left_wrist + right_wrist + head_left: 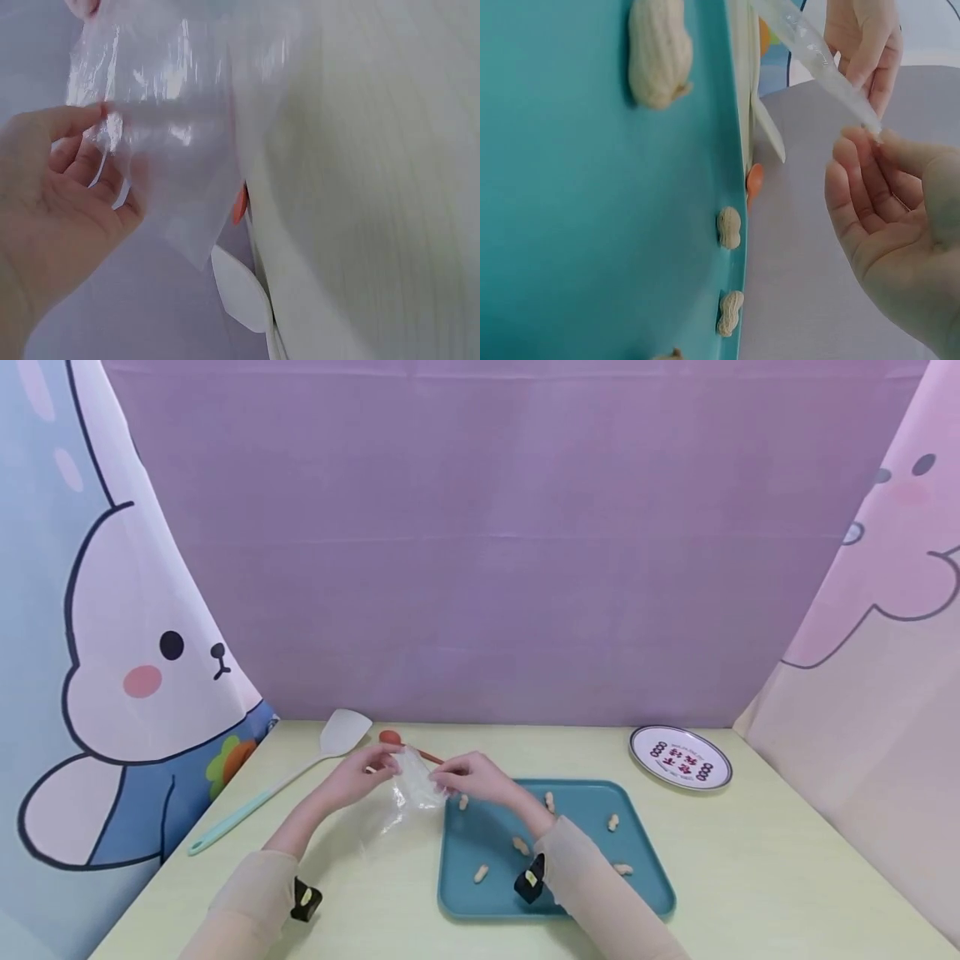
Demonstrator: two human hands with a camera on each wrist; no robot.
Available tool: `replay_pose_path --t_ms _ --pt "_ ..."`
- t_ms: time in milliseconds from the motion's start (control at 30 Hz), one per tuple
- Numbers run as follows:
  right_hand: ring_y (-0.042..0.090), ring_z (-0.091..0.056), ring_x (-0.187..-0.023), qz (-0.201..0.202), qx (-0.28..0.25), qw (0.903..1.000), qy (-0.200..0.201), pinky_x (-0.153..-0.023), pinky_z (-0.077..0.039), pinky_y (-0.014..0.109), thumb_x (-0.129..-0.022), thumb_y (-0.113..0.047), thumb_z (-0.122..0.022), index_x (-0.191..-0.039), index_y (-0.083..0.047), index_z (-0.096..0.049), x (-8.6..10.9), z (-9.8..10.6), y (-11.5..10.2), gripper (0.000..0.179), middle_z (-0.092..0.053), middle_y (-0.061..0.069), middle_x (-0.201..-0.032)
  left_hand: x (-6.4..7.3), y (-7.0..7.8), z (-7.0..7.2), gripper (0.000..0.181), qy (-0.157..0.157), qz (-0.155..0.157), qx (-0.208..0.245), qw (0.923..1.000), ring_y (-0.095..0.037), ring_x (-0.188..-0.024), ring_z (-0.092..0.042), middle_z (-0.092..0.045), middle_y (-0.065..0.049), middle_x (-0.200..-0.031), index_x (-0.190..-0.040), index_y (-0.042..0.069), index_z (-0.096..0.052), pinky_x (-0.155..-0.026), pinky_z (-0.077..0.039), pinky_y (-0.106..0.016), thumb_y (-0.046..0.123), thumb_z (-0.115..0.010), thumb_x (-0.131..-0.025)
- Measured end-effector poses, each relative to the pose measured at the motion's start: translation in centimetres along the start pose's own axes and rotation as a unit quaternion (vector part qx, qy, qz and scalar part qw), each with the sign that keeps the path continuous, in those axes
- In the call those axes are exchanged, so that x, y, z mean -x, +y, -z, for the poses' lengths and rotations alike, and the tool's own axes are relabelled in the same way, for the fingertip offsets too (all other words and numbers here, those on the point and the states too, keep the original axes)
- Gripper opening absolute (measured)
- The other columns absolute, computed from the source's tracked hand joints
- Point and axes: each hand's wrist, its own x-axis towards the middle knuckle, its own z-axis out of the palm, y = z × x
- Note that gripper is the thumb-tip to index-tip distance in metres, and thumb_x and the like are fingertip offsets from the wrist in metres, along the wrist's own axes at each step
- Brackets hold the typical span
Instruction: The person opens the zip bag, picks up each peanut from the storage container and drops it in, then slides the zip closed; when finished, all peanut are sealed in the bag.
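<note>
Left hand: the hand (363, 772) pinches one side of the clear bag (416, 785) between thumb and forefinger, left of the tray (480, 843); its other fingers curl in beside the film.
Right hand: this hand (480, 777) pinches the bag's opposite side with thumb and fingertips, over the tray's far left corner; its other fingers bend loosely.
Bag: held up between the two hands, just left of the tray's far left corner; its thin film is creased and shiny, with a lower part spreading toward the near left.
Tray: teal, with rounded corners and a raised rim; the right forearm crosses above it.
Peanuts: six in their shells show on the tray in the head view, spread well apart; one (521, 845) lies near its middle.
Spoon: orange (390, 737), beyond the tray to the left, its handle running behind the bag.
Spatula: pale-headed (345, 732) with a mint handle, left of the tray, lying aslant.
Plate: white, dark-rimmed, red-lettered (680, 758), beyond the tray's far right corner.
Table: pale yellow-green (765, 877), under the tray and reaching past it all round.
Backdrop: purple cloth (480, 568), beyond the tray across the table's far edge.
</note>
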Motion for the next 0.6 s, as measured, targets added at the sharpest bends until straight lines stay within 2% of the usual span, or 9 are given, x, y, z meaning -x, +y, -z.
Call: replay_pose_path --t_ms 133,200,267,333,367,433,467,533,600 --pt "0.037 -0.063 -0.079 -0.001 -0.008 1.0 -0.003 -0.071 -0.054 0.051 -0.094 -0.021 -0.057 -0.104 -0.005 -0.07 0.1 -0.1 -0.5 0.023 -0.069 0.016 -0.087 -0.2 0.3 -0.2 0.031 0.042 -0.006 -0.008 0.9991 -0.021 -0.083 -0.061 -0.066 -0.01 -0.091 -0.118 -0.003 -0.058 -0.073 -0.052 -0.027 0.002 -0.06 -0.088" --pt "0.039 -0.063 -0.078 -0.006 -0.009 0.9999 -0.001 -0.07 -0.054 0.052 -0.094 -0.022 -0.058 -0.102 -0.006 -0.071 0.1 -0.1 -0.7 0.022 -0.069 0.015 -0.085 -0.3 0.5 -0.5 0.029 0.075 -0.024 -0.029 0.9965 -0.025 -0.086 -0.06 -0.066 -0.011 -0.093 -0.114 -0.002 -0.06 -0.077 -0.05 -0.031 0.002 -0.064 -0.085" --pt "0.041 -0.062 -0.076 -0.008 -0.01 0.9999 0.005 -0.069 -0.054 0.052 -0.093 -0.023 -0.059 -0.099 -0.007 -0.071 0.0 -0.2 -0.7 0.021 -0.068 0.014 -0.082 -0.5 0.7 -0.7 0.027 0.12 -0.048 -0.059 0.9899 -0.028 -0.087 -0.057 -0.064 -0.013 -0.092 -0.105 -0.002 -0.061 -0.08 -0.045 -0.033 0.002 -0.07 -0.081" --pt "0.043 -0.061 -0.075 -0.013 -0.01 0.9998 0.011 -0.069 -0.054 0.053 -0.093 -0.024 -0.059 -0.097 -0.008 -0.071 -0.1 -0.3 -0.7 0.021 -0.067 0.012 -0.079 -0.5 0.9 -1.0 0.024 0.166 -0.064 -0.087 0.9803 -0.025 -0.083 -0.053 -0.061 -0.011 -0.087 -0.095 0.001 -0.061 -0.075 -0.042 -0.032 0.003 -0.075 -0.075" --pt "0.043 -0.061 -0.074 -0.014 -0.009 0.9998 0.015 -0.068 -0.054 0.053 -0.093 -0.025 -0.059 -0.096 -0.008 -0.071 -0.1 -0.3 -0.7 0.021 -0.067 0.011 -0.078 -0.5 1.0 -1.1 0.023 0.178 -0.068 -0.089 0.9775 -0.023 -0.079 -0.052 -0.06 -0.01 -0.083 -0.09 0.002 -0.061 -0.072 -0.04 -0.03 0.002 -0.076 -0.073" --pt "0.044 -0.061 -0.074 -0.015 -0.009 0.9997 0.02 -0.068 -0.054 0.054 -0.092 -0.026 -0.06 -0.095 -0.008 -0.072 -0.2 -0.4 -0.6 0.021 -0.067 0.011 -0.077 -0.5 1.4 -1.3 0.019 0.175 -0.059 -0.076 0.98 -0.015 -0.07 -0.049 -0.055 -0.005 -0.075 -0.084 0.005 -0.06 -0.065 -0.039 -0.024 0.003 -0.076 -0.074" --pt "0.044 -0.061 -0.075 -0.016 -0.009 0.9996 0.021 -0.069 -0.053 0.055 -0.092 -0.027 -0.061 -0.095 -0.007 -0.072 -0.2 -0.4 -0.5 0.022 -0.067 0.011 -0.077 -0.5 1.6 -1.4 0.016 0.16 -0.05 -0.064 0.9837 -0.011 -0.066 -0.048 -0.055 -0.003 -0.072 -0.083 0.006 -0.06 -0.061 -0.04 -0.022 0.004 -0.075 -0.076" --pt "0.044 -0.061 -0.076 -0.016 -0.01 0.9996 0.023 -0.07 -0.053 0.055 -0.091 -0.027 -0.062 -0.096 -0.004 -0.071 -0.3 -0.4 -0.5 0.025 -0.067 0.012 -0.077 -0.4 2.1 -1.5 0.009 0.115 -0.021 -0.024 0.9929 -0.006 -0.059 -0.048 -0.055 0.0 -0.069 -0.083 0.007 -0.062 -0.054 -0.044 -0.019 0.009 -0.07 -0.082" --pt "0.044 -0.061 -0.076 -0.015 -0.01 0.9995 0.025 -0.07 -0.053 0.055 -0.091 -0.027 -0.062 -0.096 -0.001 -0.071 -0.2 -0.4 -0.6 0.028 -0.068 0.012 -0.077 -0.4 2.5 -1.7 0.01 0.075 0.015 0.01 0.997 -0.006 -0.056 -0.05 -0.057 0.0 -0.069 -0.085 0.007 -0.064 -0.053 -0.047 -0.02 0.017 -0.065 -0.088"
